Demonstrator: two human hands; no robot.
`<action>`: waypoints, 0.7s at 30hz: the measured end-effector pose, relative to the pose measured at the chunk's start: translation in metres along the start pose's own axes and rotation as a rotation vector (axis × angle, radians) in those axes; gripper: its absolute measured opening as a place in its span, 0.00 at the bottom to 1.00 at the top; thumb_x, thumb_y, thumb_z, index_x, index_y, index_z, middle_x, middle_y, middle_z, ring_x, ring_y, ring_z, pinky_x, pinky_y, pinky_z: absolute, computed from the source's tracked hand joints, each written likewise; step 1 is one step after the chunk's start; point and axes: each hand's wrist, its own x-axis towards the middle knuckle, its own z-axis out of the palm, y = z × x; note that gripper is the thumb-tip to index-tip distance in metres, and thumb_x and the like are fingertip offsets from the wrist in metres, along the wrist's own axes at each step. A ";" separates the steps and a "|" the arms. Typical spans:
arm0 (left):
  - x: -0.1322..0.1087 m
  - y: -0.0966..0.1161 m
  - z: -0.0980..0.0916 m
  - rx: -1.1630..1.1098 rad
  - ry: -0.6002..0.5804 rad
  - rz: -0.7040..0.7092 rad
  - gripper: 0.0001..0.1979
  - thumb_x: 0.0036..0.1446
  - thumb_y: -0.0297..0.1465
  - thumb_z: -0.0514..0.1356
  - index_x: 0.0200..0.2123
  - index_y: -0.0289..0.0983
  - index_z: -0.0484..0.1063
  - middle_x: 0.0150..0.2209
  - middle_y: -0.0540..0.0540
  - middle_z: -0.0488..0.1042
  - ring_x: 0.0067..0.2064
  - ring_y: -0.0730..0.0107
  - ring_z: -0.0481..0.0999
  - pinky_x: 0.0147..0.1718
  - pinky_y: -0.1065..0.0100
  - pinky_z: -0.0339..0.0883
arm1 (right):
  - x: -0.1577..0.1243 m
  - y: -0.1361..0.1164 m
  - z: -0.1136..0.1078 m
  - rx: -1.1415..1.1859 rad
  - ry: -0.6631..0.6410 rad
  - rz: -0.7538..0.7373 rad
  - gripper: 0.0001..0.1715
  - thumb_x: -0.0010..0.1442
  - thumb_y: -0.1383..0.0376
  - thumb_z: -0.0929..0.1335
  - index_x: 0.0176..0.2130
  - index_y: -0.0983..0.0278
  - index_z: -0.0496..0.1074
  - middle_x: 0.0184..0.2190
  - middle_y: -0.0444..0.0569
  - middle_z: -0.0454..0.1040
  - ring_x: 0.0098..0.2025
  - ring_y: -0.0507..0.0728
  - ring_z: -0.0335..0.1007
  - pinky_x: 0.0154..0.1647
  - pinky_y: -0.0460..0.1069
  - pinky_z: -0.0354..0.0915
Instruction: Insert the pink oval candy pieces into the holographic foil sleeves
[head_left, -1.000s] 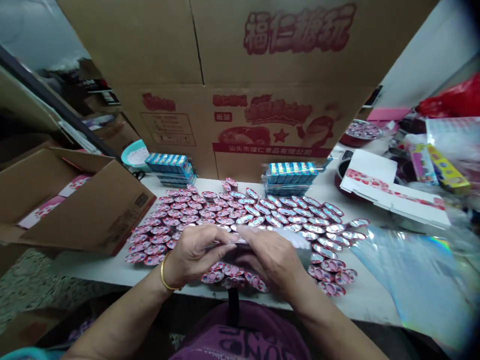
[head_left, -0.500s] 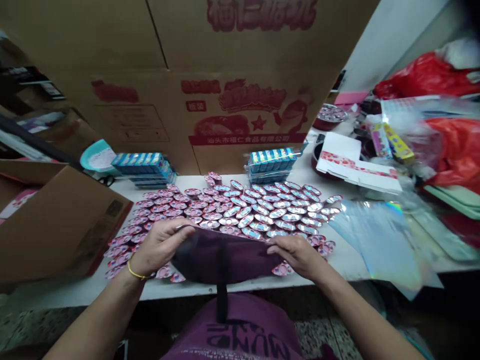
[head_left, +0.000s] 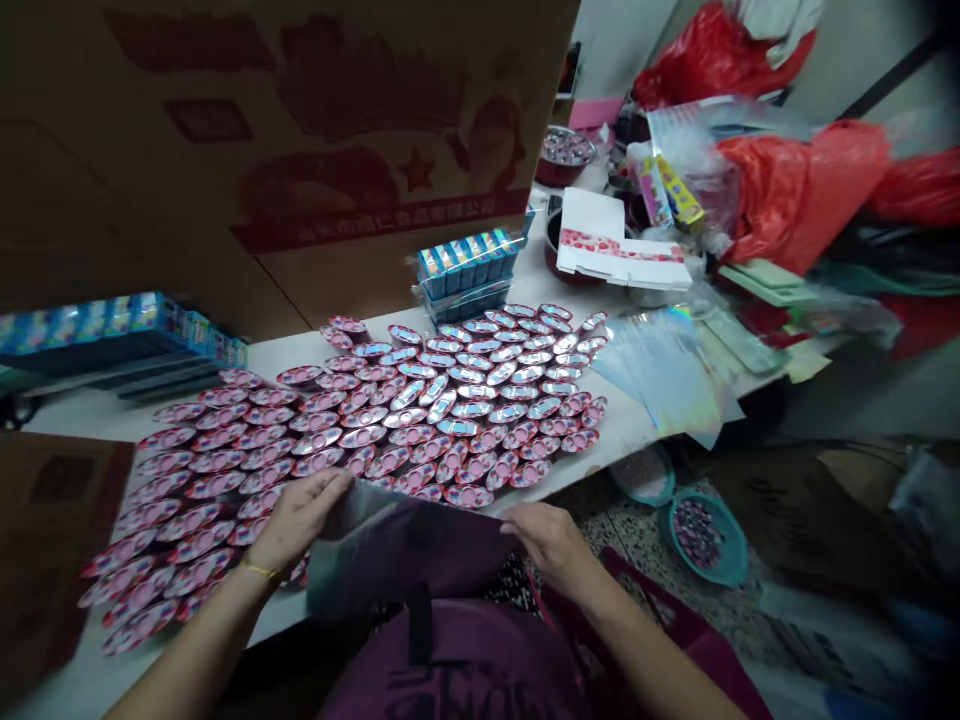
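Observation:
A thin glossy sheet (head_left: pixel 405 545) is stretched between my two hands in front of my purple top, dark and mirror-like with a paler left end. My left hand (head_left: pixel 300 520), with a yellow bangle at the wrist, pinches its upper left corner. At the upper right corner, my right hand (head_left: pixel 551 545) grips the sheet between thumb and fingers. Just beyond it, many small oval-topped cups (head_left: pixel 390 460), pink, red and silver, stand packed on the white table (head_left: pixel 607 440). The sheet's lower edge is partly lost against the dark clothing.
A large printed carton (head_left: pixel 337 200) stands at the back, with blue wrapped box packs (head_left: pixel 469 265) before it. Shiny silvery sheets (head_left: pixel 667 370) lie at the right, near a folded white box (head_left: pixel 615 240). A turquoise basin (head_left: pixel 705 540) is on the floor.
The view has swung to the right, bringing the floor basins into sight. Both hands still hold the sheet, now lower and closer to my body, off the table's front edge.

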 end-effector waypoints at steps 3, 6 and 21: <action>0.017 0.013 0.017 0.363 0.131 0.350 0.19 0.49 0.45 0.55 0.40 0.39 0.70 0.41 0.44 0.73 0.44 0.59 0.70 0.43 0.60 0.61 | 0.016 0.022 0.002 -0.066 0.029 0.018 0.13 0.60 0.66 0.58 0.32 0.63 0.70 0.26 0.47 0.72 0.29 0.51 0.66 0.31 0.44 0.58; 0.027 0.045 0.044 0.679 0.129 0.641 0.19 0.51 0.42 0.55 0.45 0.43 0.68 0.51 0.44 0.68 0.54 0.55 0.62 0.53 0.51 0.47 | 0.041 0.055 -0.007 -0.054 0.005 0.077 0.11 0.58 0.65 0.60 0.30 0.62 0.71 0.26 0.46 0.72 0.30 0.51 0.67 0.31 0.44 0.57; 0.113 0.117 0.209 0.764 -0.252 0.180 0.14 0.56 0.36 0.49 0.29 0.38 0.72 0.31 0.44 0.75 0.36 0.64 0.72 0.37 0.65 0.53 | 0.087 0.163 -0.035 -0.257 0.174 -0.238 0.15 0.59 0.67 0.59 0.43 0.62 0.70 0.36 0.51 0.71 0.38 0.54 0.63 0.39 0.47 0.59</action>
